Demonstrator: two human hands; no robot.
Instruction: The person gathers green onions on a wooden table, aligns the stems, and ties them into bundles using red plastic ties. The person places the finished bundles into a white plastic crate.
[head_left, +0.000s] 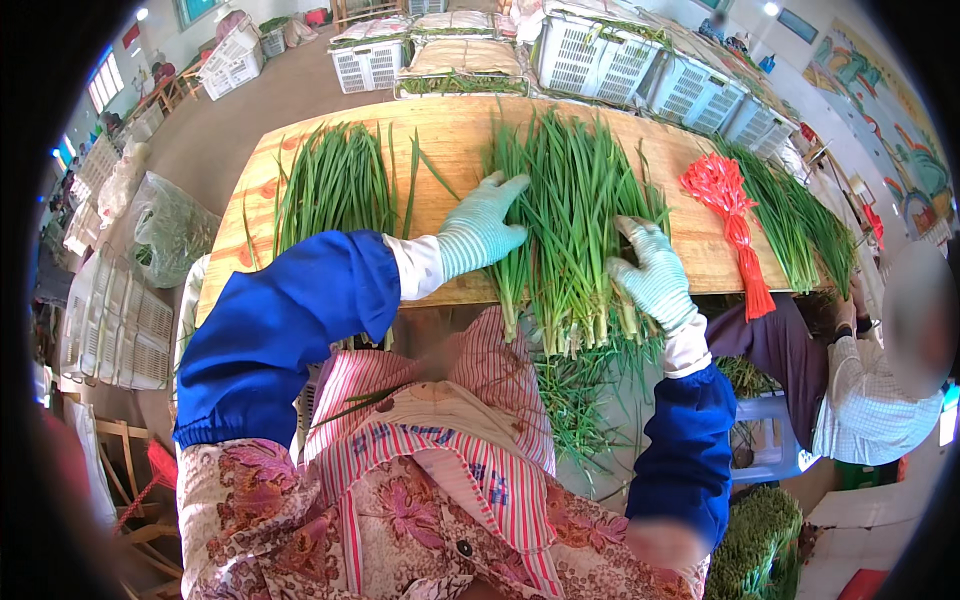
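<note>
A large pile of long green leafy stalks, seemingly Chinese chives (574, 225), lies on the wooden table (450, 127) before me, its pale cut ends over the near edge. My left hand (484, 225), in a striped knit glove, rests at the pile's left side, thumb and fingers apart around a thin strip of stalks. At the right side my right hand (651, 270), gloved alike, touches the stalks with its fingertips, fingers spread. Another bunch of stalks (337, 184) lies farther left. A bundle of red plastic ties (731, 225) lies to the right, hanging over the near edge.
More stalks (787, 217) lie at the table's right end, near a seated co-worker (877, 397) by a blue plastic stool (769, 435). White plastic crates (596, 60) stand beyond the table. Loose leaves (577, 412) lie below its near edge. Stacked crates (116, 322) stand left.
</note>
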